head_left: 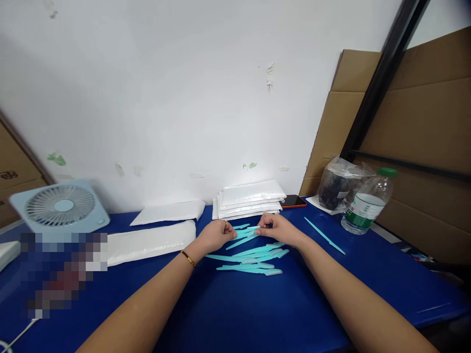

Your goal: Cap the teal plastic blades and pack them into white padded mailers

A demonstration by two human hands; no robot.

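Several thin turquoise tools (253,256) with pale ends lie in a loose pile on the blue tabletop (235,309). My left hand (220,234) pinches the left part of a turquoise tool at the pile's far side. Opposite it, my right hand (274,229) has its thumb and fingers closed on the pale end of a turquoise tool. Other tools lie just under and in front of both hands. One separate turquoise tool (324,236) rests off to the right.
White padded packets (250,196) are stacked by the wall, with a phone (293,201) beside them. More white packets (154,240) lie left. A light-blue fan (64,206) stands far left; a green-capped bottle (368,203) and a bagged dark cup (333,186) stand right.
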